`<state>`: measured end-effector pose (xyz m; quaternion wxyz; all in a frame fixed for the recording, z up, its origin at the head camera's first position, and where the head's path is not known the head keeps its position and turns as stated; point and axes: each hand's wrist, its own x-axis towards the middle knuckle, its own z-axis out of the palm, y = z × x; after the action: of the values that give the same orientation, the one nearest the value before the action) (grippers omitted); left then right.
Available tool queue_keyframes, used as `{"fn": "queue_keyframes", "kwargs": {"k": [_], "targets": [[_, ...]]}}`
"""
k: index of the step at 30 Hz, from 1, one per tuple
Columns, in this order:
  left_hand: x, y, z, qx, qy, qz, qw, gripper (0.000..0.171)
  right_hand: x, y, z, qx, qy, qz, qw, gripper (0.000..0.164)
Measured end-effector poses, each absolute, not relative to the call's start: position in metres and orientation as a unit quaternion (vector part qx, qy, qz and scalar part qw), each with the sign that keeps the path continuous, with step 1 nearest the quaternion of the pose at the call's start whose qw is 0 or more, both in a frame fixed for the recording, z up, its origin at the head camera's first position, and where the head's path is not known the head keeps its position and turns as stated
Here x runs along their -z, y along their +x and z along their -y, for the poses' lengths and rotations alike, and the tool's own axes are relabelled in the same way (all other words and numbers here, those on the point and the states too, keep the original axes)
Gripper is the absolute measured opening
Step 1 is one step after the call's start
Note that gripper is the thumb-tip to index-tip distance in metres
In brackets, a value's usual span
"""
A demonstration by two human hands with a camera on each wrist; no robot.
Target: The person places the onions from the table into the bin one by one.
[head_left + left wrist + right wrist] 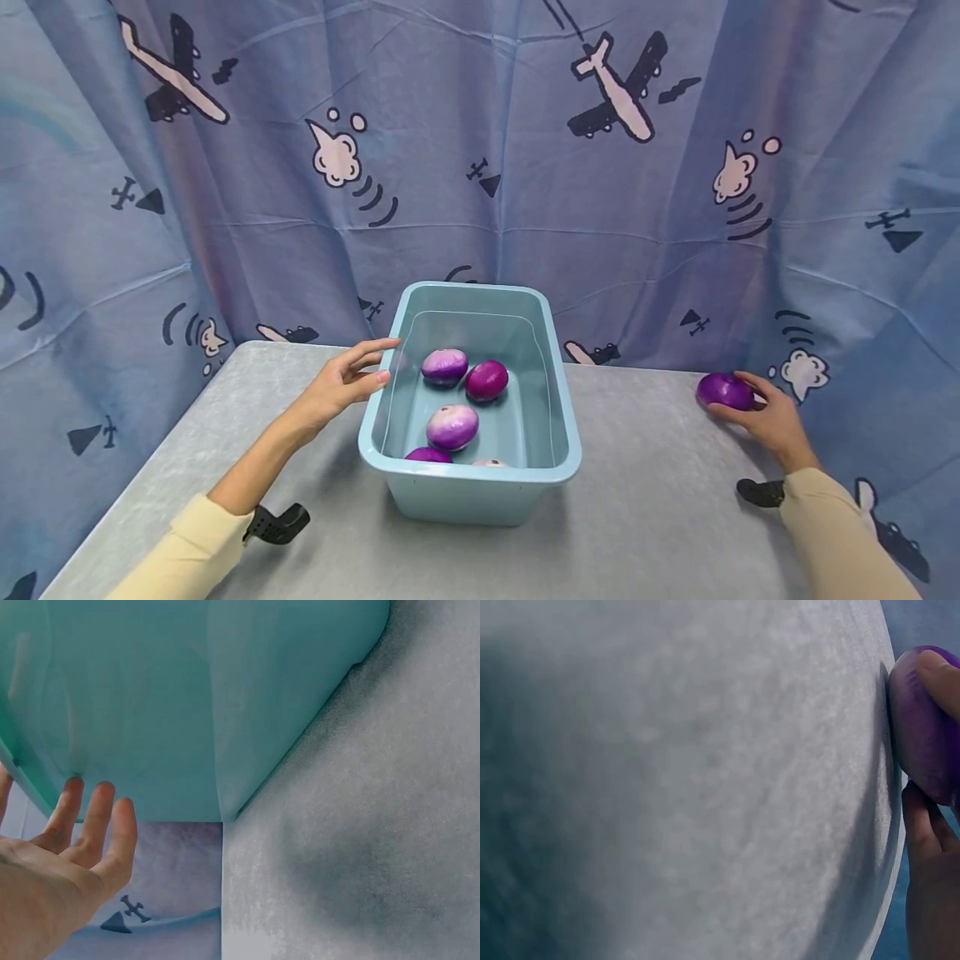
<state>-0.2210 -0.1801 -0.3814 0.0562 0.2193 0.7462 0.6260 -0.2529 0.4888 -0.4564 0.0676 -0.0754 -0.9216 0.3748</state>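
My right hand (pixel 772 421) holds a purple onion (pixel 723 392) at the far right of the table, thumb and fingers round its sides. In the right wrist view the same onion (pixel 922 724) is cut off by the frame's edge. At the left rim of a light blue plastic bin (pixel 472 473) is my left hand (pixel 337 392), fingers spread and loosely bent, the fingertips at the rim. Several onions lie inside the bin, among them a pale purple onion (pixel 452 427) and a dark magenta onion (pixel 487 381). The front wall partly hides the nearest ones.
The bin stands in the middle of a grey table (pixel 645 492). Behind the table hangs a blue curtain (pixel 465 225) printed with planes, close to the table's far edge. Black wrist straps (pixel 277 525) show at both sleeves.
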Motion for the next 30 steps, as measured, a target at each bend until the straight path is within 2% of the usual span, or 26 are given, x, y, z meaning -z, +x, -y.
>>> {"fn": "queue_keyframes", "kwargs": {"k": [12, 21, 30], "targets": [[0.381, -0.221, 0.180, -0.628, 0.222, -0.744, 0.055, 0.053, 0.451, -0.245, -0.482, -0.398, -0.092, 0.910, 0.070, 0.103], [0.381, -0.222, 0.180, -0.625, 0.219, -0.748, 0.053, 0.053, 0.447, -0.238, -0.467, -0.411, -0.056, 0.904, 0.102, 0.093], [0.380, -0.222, 0.181, -0.624, 0.216, -0.749, 0.053, 0.053, 0.440, -0.231, -0.452, -0.415, -0.028, 0.905, 0.089, 0.089]]}}
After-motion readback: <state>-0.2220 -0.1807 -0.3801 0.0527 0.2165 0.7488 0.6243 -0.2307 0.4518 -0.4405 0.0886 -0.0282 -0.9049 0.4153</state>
